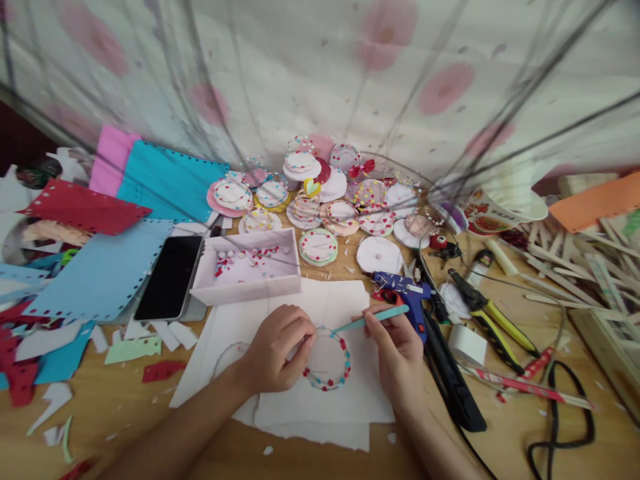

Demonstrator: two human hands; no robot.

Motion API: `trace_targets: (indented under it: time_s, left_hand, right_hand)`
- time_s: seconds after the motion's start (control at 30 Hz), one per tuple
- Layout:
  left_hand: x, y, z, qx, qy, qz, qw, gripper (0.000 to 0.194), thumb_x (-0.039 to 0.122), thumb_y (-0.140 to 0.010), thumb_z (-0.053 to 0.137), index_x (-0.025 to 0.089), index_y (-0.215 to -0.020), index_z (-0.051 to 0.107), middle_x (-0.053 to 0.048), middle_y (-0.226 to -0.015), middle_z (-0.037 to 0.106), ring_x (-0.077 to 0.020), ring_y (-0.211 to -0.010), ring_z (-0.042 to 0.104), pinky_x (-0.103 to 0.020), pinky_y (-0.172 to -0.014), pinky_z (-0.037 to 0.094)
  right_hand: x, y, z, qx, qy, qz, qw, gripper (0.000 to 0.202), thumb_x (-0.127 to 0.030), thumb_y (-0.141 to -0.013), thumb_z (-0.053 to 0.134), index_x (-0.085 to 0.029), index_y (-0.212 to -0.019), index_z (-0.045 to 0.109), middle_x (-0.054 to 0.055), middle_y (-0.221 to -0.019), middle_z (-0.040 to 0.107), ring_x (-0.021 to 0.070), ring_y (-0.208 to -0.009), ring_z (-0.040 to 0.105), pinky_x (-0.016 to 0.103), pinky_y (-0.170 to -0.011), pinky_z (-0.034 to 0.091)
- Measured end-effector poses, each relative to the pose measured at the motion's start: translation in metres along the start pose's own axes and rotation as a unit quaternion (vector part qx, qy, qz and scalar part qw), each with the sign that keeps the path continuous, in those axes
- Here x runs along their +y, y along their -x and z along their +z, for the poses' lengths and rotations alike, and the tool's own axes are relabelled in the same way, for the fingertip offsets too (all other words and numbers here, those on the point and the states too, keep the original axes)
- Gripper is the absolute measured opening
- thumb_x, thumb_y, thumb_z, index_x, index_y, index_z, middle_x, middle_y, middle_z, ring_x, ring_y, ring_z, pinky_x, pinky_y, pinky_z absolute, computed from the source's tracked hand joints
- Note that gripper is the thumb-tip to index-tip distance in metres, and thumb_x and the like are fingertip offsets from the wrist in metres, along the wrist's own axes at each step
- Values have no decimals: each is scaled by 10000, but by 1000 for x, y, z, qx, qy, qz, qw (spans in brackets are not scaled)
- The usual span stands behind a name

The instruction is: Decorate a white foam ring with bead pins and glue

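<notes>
Right, on the head camera now: your beaded ring, dotted red and blue, sits over the right half of the white paper. Your left hand is above the paper's middle, thumb and forefinger pinched on the ring's upper left edge. And over on the paper's right side, your right hand has its fingers wrapped around a slim teal tool, tip at the top of the ring; whether it touches a bead, you can't tell. At the paper's far edge stands the pale box with small beads inside; off its far right corner, the blue glue gun; left of it, the phone!
</notes>
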State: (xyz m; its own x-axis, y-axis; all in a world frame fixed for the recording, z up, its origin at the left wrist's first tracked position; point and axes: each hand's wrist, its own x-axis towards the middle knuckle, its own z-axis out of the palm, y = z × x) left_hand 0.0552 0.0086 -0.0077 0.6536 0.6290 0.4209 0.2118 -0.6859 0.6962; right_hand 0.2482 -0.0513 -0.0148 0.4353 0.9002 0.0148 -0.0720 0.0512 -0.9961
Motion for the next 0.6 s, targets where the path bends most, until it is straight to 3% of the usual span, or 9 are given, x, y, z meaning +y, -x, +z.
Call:
trace_targets:
  time_s: [0.27, 0.6]
  left_hand:
    - [-1, -1, 1, -7, 8, -7, 1000, 105, 61, -832, 466, 158, -842, 506, -60, -770, 523, -180, -734, 478, -318, -659, 386]
    - [-1, 1, 1, -14, 2, -9, 1000, 105, 65, -840, 452, 155, -836, 505, -61, -766, 524, -180, -731, 474, -317, -656, 385]
  right_hand:
    - [4, 0, -2, -7, -34, 49, 998, 91, -298, -849, 643, -210, -868, 630, -24, -739, 548, 95, -632, 431, 216, -587, 354]
    - [1, -2, 0, -2, -11, 43, 999, 109, -305, -833, 654, -200, -834, 625, -17, -704, 551, 105, -626, 445, 222, -579, 360]
